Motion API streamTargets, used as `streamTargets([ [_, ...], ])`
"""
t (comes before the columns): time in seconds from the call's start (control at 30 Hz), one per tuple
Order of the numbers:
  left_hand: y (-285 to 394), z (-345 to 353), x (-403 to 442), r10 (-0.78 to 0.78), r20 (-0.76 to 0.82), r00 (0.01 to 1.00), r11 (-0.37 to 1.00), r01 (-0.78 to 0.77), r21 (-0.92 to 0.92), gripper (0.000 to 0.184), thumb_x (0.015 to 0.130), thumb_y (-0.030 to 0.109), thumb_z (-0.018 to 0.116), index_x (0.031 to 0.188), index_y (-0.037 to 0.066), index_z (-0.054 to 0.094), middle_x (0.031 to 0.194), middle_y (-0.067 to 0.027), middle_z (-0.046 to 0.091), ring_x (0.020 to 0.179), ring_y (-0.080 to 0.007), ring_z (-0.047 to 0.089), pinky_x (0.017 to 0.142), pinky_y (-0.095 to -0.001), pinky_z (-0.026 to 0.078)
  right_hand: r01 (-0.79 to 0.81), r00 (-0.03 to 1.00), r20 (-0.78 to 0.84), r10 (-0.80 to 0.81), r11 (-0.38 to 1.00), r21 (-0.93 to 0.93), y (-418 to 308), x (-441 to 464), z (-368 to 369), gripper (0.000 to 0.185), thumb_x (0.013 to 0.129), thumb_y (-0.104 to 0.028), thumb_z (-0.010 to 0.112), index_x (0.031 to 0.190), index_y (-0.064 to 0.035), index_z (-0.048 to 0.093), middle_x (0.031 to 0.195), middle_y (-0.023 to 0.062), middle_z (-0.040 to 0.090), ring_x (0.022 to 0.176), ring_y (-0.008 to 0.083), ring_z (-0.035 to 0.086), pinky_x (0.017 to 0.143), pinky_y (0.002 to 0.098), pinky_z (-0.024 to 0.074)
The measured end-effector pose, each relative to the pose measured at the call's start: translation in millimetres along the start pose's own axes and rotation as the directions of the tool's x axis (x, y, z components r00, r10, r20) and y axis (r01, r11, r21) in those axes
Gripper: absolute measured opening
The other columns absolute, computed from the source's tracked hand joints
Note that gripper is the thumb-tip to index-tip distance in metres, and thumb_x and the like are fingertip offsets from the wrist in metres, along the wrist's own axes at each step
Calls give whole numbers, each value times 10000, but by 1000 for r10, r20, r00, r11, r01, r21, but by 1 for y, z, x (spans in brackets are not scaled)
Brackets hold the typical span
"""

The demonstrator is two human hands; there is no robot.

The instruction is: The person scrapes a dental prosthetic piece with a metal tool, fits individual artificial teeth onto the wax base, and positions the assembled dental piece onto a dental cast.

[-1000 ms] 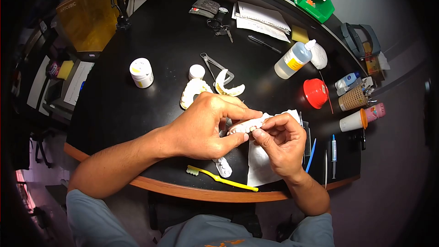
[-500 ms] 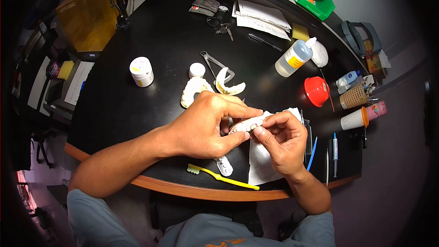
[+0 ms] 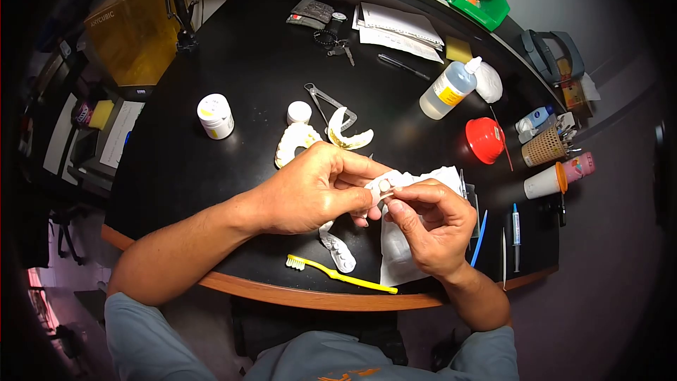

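My left hand [image 3: 310,194] is closed around a white dental cast [image 3: 384,185], its thumb and fingers gripping the arch from the left. At the cast's right side, my right hand [image 3: 437,222] has thumb and index finger pinched together. A small pale piece seems to sit between those fingertips, too small to name. Below my left hand, another white dental cast [image 3: 338,250] lies on the desk, partly covered by the hand. A yellow toothbrush [image 3: 342,275] lies nearest me. Under my right hand is a white paper towel [image 3: 398,254].
Beyond my hands lie a cream dental model [image 3: 288,147], a curved tooth arch [image 3: 345,140], a metal caliper [image 3: 328,99] and a white jar [image 3: 216,116]. To the right are a squeeze bottle [image 3: 448,92], red bowl [image 3: 485,142], blue-tipped syringe [image 3: 516,236] and cup [image 3: 541,182].
The held cast has turned, showing a different side and a gap by the fingertips. My left fingers have shifted their hold, and more of the cast on the desk shows.
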State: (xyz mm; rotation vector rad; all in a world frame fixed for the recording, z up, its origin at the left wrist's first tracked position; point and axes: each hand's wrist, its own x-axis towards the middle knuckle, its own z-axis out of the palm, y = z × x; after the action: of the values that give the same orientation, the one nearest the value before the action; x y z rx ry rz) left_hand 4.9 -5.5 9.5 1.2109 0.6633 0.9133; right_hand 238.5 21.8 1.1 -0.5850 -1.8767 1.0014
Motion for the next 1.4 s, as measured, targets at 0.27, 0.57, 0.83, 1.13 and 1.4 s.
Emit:
streamTargets([
  [0.27, 1, 1, -2, -10, -16, 1000, 999, 10, -43, 482, 1017, 10, 595, 1488, -60, 519, 1140, -151, 737, 983, -169, 728, 849, -294, 600, 187, 982, 49, -181, 957, -221, -5, 4, -1, 192, 832, 66, 802, 1015, 22, 762, 878, 125, 754, 732, 152, 712, 639, 253, 544],
  [0.57, -2, 2, -1, 27, -22, 999, 999, -28, -43, 455, 1008, 2, 612, 1455, -49, 545, 1100, -126, 740, 953, -157, 724, 886, -302, 584, 264, 964, 86, -250, 927, -265, -5, 6, -2, 208, 794, 89, 792, 987, 20, 759, 875, 140, 757, 735, 190, 732, 640, 273, 557],
  [0.83, -5, 0, 1, 103, 11, 995, 994, -104, 41, 434, 991, 11, 670, 1410, -58, 579, 1129, -127, 730, 957, -149, 718, 924, -314, 585, 278, 961, 92, -262, 921, -272, -7, 7, -2, 224, 768, 95, 796, 977, 20, 763, 859, 143, 755, 719, 196, 734, 634, 276, 561],
  [1.13, -4, 2, 0, 106, -5, 994, 994, -106, 38, 442, 974, -8, 682, 1401, -68, 584, 1093, -116, 743, 956, -144, 722, 912, -303, 579, 280, 960, 86, -266, 921, -271, -7, 6, -1, 207, 764, 95, 796, 955, 22, 766, 843, 139, 748, 709, 197, 733, 628, 276, 560],
  [1.4, -1, 8, -1, 166, -68, 984, 970, -151, 190, 495, 892, -3, 780, 1367, -45, 645, 1070, -85, 766, 917, -94, 708, 850, -241, 550, 217, 976, 54, -211, 954, -208, -5, 6, -3, 169, 802, 80, 792, 956, 20, 755, 865, 132, 742, 717, 166, 709, 625, 263, 546],
])
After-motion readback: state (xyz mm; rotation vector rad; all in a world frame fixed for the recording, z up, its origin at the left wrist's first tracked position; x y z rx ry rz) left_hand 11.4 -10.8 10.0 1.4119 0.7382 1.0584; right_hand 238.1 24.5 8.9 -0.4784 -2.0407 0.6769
